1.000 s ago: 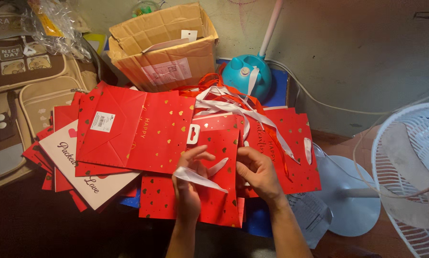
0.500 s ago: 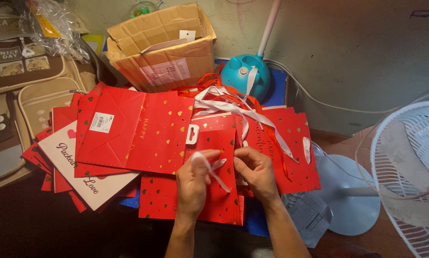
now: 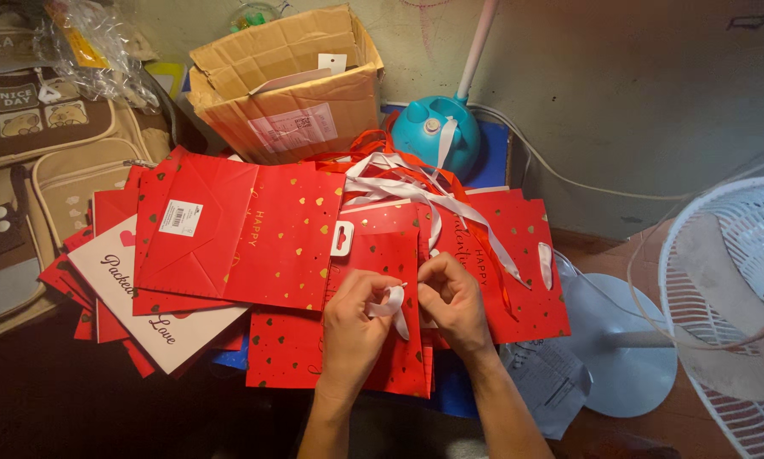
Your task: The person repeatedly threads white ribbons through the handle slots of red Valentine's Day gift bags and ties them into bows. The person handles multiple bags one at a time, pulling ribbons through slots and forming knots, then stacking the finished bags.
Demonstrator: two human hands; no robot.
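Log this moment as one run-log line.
left hand: pinching white ribbon | right hand: on same ribbon | under hands: red gift bag, flat | behind: cardboard box

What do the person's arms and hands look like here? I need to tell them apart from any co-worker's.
Both forearms are bare, with no sleeves in view. The left hand and right hand wear no gloves, and no rings, watch or bracelets show.

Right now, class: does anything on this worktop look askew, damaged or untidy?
Yes. Loose white ribbons lie tangled across the red gift bags, which overlap crookedly rather than stacked. The cardboard box behind has bent, crumpled flaps.
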